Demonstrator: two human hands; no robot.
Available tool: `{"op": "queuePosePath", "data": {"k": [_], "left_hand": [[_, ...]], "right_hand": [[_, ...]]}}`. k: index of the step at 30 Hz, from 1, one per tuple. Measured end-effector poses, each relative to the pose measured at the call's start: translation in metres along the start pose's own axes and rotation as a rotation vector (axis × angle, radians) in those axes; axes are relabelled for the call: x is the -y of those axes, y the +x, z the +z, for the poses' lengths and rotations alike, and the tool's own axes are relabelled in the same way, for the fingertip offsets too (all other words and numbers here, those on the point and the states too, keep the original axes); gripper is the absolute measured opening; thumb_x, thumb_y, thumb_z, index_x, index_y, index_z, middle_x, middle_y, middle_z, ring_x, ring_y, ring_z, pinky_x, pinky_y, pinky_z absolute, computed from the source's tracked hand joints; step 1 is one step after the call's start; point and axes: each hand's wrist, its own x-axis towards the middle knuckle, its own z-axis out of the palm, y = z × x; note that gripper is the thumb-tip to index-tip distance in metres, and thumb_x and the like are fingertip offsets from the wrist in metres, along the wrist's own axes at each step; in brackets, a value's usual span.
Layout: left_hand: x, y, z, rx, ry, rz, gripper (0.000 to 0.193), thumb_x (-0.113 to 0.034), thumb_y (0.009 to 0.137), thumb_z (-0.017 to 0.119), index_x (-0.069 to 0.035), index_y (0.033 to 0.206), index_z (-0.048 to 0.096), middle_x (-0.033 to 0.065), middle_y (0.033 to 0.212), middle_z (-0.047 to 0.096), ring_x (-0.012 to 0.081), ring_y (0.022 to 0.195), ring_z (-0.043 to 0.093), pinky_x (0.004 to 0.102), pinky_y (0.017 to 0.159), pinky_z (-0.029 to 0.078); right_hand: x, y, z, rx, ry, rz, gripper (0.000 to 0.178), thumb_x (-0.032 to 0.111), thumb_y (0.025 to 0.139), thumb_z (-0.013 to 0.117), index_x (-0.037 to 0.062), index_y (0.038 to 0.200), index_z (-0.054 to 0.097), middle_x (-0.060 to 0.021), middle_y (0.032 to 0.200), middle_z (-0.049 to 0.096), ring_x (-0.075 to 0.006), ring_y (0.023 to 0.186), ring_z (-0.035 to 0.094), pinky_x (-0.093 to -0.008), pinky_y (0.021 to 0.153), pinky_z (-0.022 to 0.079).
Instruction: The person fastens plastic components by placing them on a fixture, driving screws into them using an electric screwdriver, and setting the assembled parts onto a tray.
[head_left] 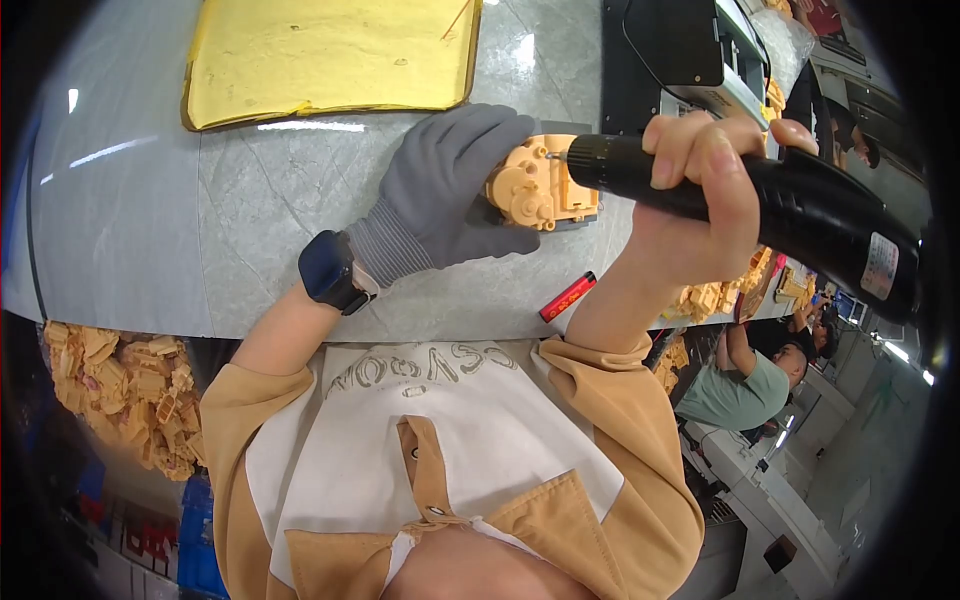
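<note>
An orange plastic housing (530,185) with round bosses lies on the grey table, on a dark flat base. My left hand (450,180), in a grey knit glove, curls round the housing's left side, thumb at its near edge and fingers at its far edge. In my bare right hand (710,180) is a black electric screwdriver (830,205), gripped with the fingers wrapped round its barrel. The screwdriver points left, and its thin bit reaches the top of the housing near a boss. Whether a screw sits under the tip is too small to tell.
A yellow tray or mat (330,55) lies at the far left. A red lighter-like stick (568,297) rests near the front edge. Black equipment (680,45) with a cable stands far right. Heaps of orange parts (125,400) sit lower left and right. A person in green (740,385) works at right.
</note>
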Motion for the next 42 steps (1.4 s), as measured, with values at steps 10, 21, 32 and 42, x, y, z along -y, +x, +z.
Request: {"op": "queuePosePath", "data": {"k": [10, 21, 32, 42], "left_hand": [[-0.004, 0.005, -0.006, -0.245, -0.281, 0.182, 0.032, -0.021, 0.066, 0.073, -0.01, 0.092, 0.057, 0.0064, 0.096, 0.058, 0.0245, 0.091, 0.056, 0.0349, 0.077, 0.043], [-0.01, 0.006, -0.012, -0.293, -0.355, 0.178, 0.025, -0.012, 0.065, 0.073, -0.008, 0.083, 0.057, 0.0056, 0.085, 0.059, 0.0241, 0.082, 0.057, 0.0345, 0.07, 0.045], [-0.014, 0.0, -0.019, -0.205, -0.495, 0.117, 0.027, 0.0, 0.061, 0.068, -0.006, 0.086, 0.059, 0.0059, 0.095, 0.061, 0.0254, 0.094, 0.057, 0.0351, 0.082, 0.044], [-0.017, -0.011, -0.019, -0.156, -1.114, -0.283, 0.016, -0.004, 0.082, 0.052, -0.003, 0.095, 0.061, 0.007, 0.089, 0.061, 0.0137, 0.082, 0.058, 0.0266, 0.073, 0.048]], "right_hand": [[0.014, 0.0, -0.017, 0.065, 0.418, 0.191, 0.044, 0.006, 0.076, 0.041, 0.0121, 0.119, 0.04, -0.0035, 0.065, 0.042, -0.0158, 0.049, 0.042, -0.0365, 0.058, 0.041], [0.014, -0.004, -0.012, 0.081, 0.445, 0.218, 0.042, 0.007, 0.077, 0.04, 0.0135, 0.119, 0.041, -0.0025, 0.067, 0.042, -0.0151, 0.051, 0.041, -0.035, 0.059, 0.039], [0.019, -0.008, -0.001, 0.101, 0.391, 0.194, 0.033, 0.009, 0.075, 0.048, 0.0062, 0.108, 0.045, 0.0006, 0.066, 0.04, -0.01, 0.053, 0.039, -0.0287, 0.06, 0.033], [0.027, -0.011, -0.012, 0.109, 0.495, 0.092, 0.041, 0.008, 0.079, 0.042, 0.0099, 0.12, 0.039, -0.0014, 0.065, 0.04, -0.0148, 0.056, 0.044, -0.0358, 0.063, 0.038]]}}
